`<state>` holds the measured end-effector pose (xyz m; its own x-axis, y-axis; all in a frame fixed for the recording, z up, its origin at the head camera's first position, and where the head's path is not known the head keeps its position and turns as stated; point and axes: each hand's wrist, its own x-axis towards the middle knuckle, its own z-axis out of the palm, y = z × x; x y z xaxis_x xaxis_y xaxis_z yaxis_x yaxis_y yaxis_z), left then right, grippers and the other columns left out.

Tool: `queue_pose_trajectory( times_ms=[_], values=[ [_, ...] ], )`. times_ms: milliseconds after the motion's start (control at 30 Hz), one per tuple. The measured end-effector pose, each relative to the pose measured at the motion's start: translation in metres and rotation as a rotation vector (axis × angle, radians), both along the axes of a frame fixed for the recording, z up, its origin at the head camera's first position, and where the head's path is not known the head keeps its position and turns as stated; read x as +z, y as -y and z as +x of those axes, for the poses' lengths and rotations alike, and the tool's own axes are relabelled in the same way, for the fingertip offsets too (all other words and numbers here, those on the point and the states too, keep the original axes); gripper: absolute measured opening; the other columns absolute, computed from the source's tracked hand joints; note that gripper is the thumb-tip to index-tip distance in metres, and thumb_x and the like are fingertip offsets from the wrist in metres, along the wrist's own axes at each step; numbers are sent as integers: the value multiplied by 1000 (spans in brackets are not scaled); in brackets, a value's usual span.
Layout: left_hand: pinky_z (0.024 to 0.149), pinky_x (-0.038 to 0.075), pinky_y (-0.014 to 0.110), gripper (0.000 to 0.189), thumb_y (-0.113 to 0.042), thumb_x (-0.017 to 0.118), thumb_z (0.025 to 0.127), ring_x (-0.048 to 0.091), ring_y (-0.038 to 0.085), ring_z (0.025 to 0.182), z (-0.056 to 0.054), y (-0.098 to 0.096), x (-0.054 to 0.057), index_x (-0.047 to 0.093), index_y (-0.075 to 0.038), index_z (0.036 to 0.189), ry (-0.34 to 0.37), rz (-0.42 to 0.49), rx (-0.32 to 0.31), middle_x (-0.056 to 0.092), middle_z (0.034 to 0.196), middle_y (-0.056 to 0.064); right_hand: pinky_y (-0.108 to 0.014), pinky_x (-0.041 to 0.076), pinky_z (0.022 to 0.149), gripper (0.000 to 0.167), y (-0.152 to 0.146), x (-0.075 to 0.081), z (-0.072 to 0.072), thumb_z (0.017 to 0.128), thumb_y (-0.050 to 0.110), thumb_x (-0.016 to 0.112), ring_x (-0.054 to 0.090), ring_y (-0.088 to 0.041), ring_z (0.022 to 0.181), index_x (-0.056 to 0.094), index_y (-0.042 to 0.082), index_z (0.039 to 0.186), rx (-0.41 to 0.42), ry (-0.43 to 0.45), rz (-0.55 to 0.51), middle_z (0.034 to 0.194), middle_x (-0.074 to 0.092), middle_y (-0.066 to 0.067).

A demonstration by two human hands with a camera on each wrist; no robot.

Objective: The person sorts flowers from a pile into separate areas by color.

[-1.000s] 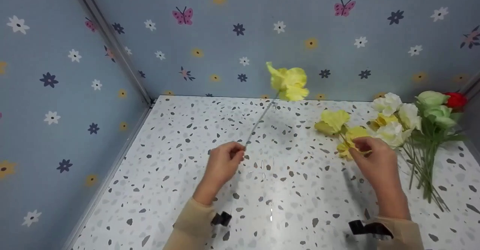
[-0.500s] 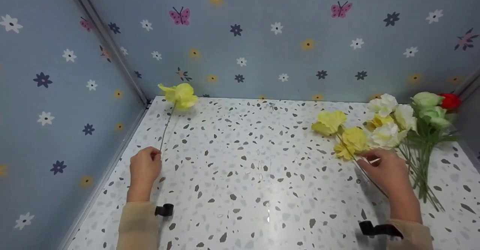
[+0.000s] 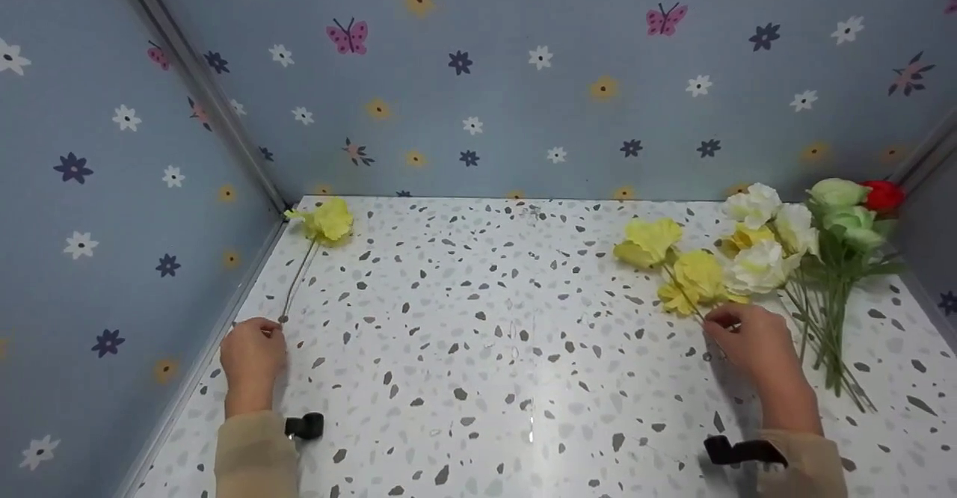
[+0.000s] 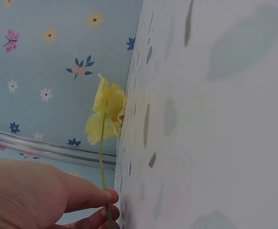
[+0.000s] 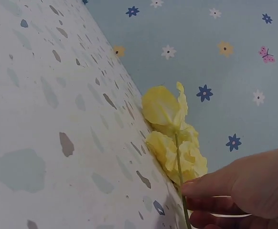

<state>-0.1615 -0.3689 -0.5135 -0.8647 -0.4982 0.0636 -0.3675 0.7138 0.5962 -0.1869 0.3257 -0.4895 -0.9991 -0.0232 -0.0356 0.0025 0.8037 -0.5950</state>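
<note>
At the far left of the table, my left hand point(image 3: 253, 356) pinches the thin stem of a yellow artificial flower point(image 3: 327, 221). The left wrist view shows that stem between thumb and fingers, with the yellow bloom point(image 4: 108, 107) close to the tabletop. On the right side, my right hand point(image 3: 755, 341) pinches the stem of a second yellow flower point(image 3: 650, 242). Its bloom point(image 5: 160, 107) lies in front of another yellow flower point(image 5: 182, 155) in the right wrist view. That other yellow flower point(image 3: 699, 277) lies just beyond my right fingertips.
Several white flowers point(image 3: 757, 266), green flowers point(image 3: 837, 193) and a red flower point(image 3: 884, 196) lie in a bunch at the right, stems point(image 3: 834, 333) pointing toward me. A speckled white table point(image 3: 478, 378) meets patterned blue walls point(image 3: 478, 94) behind and at the left.
My left hand has carried its yellow flower from the middle to the far left and lowered it to the tabletop. My right hand has shifted slightly along, staying at the yellow flower's stem.
</note>
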Motion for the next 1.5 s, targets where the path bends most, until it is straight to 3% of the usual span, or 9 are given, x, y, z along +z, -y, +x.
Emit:
queue_pose_trajectory(
  times_ms=[233,433,633,800,967,1133,1300,1500],
  values=[
    [96,49,64,23,-1,55,104,64,54,108,-2,-1,1,73,11,111,23,2,12,71,108,32,-40,58,72,26,2,-2,0,106,18,71,72,-39,101,76,-1,122,-3,58,-17,112,76,-20],
    [97,49,65,26,-4,53,105,64,53,109,-1,-3,4,72,11,115,28,9,20,71,113,32,-42,58,77,25,7,0,-2,104,17,72,72,-35,98,77,-2,120,-1,53,-26,110,78,-18],
    [90,50,65,26,-8,57,104,65,52,100,-3,-23,17,70,12,115,-110,-3,31,71,108,33,-39,57,77,27,12,10,-1,107,18,70,71,-39,104,78,-2,124,-17,-6,-55,114,77,-21],
    [84,54,56,27,-9,61,104,69,43,95,-18,-76,27,70,7,123,-258,81,-2,73,108,28,-29,58,72,36,19,20,-1,110,26,68,73,-26,96,74,-1,133,-84,-46,-147,114,77,-20],
    [85,59,48,27,-8,63,102,73,34,95,-27,-146,33,71,5,124,-340,213,-144,76,108,20,-26,61,76,45,31,25,0,111,33,68,72,-9,89,69,-2,140,-155,-44,-366,119,74,-20],
    [86,62,44,23,-6,66,102,74,28,97,-28,-210,36,72,3,122,-380,277,-263,76,108,15,-26,64,84,44,52,23,-4,110,24,69,75,-11,94,65,-8,140,-167,-59,-604,115,75,-7],
    [84,63,39,22,-3,68,101,75,24,96,-21,-265,41,72,2,122,-398,338,-388,77,108,12,-26,64,84,37,76,21,-6,110,12,68,75,-11,92,64,-12,138,-133,-51,-752,113,75,-6],
    [86,63,32,26,-8,68,103,75,18,98,-10,-313,40,72,0,128,-311,439,-558,78,113,9,-29,65,85,32,102,15,-5,110,7,67,77,-21,94,65,-13,135,-86,-49,-820,114,75,-10]
  ],
)
